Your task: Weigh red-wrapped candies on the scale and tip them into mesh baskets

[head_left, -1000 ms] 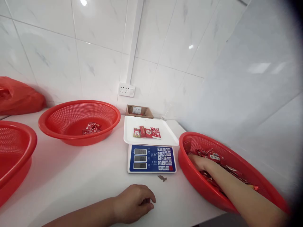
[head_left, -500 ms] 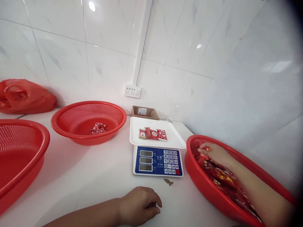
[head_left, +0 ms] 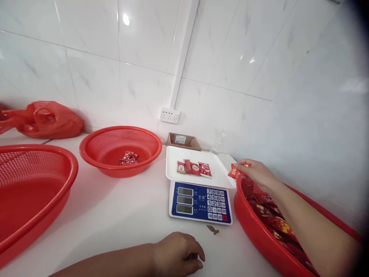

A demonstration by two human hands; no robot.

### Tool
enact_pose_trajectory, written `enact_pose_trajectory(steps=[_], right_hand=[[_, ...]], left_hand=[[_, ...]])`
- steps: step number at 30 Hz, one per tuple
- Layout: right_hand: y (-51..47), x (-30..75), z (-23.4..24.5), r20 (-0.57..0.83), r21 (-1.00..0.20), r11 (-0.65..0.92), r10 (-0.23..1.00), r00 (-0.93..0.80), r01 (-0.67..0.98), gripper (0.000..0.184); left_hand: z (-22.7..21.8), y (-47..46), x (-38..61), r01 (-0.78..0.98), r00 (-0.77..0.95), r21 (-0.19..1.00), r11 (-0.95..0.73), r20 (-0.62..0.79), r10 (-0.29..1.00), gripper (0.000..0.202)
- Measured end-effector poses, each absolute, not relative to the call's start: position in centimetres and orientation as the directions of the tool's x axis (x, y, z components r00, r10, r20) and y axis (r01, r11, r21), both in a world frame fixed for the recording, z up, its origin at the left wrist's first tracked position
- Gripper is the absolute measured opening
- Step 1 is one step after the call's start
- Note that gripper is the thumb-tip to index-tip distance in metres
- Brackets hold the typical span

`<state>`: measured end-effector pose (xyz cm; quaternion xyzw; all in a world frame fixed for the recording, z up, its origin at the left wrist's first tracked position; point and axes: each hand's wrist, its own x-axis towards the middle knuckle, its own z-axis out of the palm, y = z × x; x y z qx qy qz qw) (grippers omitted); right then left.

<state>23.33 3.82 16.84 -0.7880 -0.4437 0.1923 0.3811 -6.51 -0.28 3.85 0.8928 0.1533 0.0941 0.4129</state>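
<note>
Between its thumb and fingers my right hand (head_left: 258, 173) pinches a small red candy packet (head_left: 233, 171) with gold print. It is over the near-wall end of a red basket (head_left: 245, 215) that holds many red wrapped candies (head_left: 276, 223). To its left stands a digital scale (head_left: 200, 202) with a white tray (head_left: 184, 154). Several candy packets (head_left: 195, 168) lie side by side on that tray. My left hand (head_left: 180, 254) rests on the white table in front of the scale, fingers loosely curled, thumb apart, nothing in it.
A brown scrap (head_left: 213, 229) lies before the scale. Left of the scale is a red basket (head_left: 95, 161) with a few packets, and a second red basket (head_left: 73, 169) stands nearer. A red plastic bag (head_left: 57, 119), a cardboard box (head_left: 196, 143) and a wall socket (head_left: 170, 115) are behind.
My right hand has come up out of the candy basket with the red packet, toward the scale's tray. My left hand stays on the table. The view has shifted slightly left.
</note>
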Motion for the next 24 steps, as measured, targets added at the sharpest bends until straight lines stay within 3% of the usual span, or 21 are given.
enact_pose_trajectory(steps=[6, 15, 24], right_hand=[[7.6, 21.2, 15.2, 0.06, -0.67, -0.303, 0.888, 0.456, 0.678, 0.015], [8.2, 16.0, 15.3, 0.141, -0.757, -0.126, 0.927, 0.349, 0.641, 0.03], [8.1, 13.5, 14.5, 0.071, -0.753, -0.065, 0.981, 0.179, 0.655, 0.031]], left_hand=[[2.7, -0.2, -6.2, 0.153, 0.941, 0.772, -0.617, 0.077, 0.33, 0.024], [2.1, 0.4, -6.1, 0.113, 0.957, 0.784, -0.61, 0.078, 0.279, 0.026], [3.0, 0.0, -6.4, 0.127, 0.955, 0.743, -0.657, 0.086, 0.282, 0.026]])
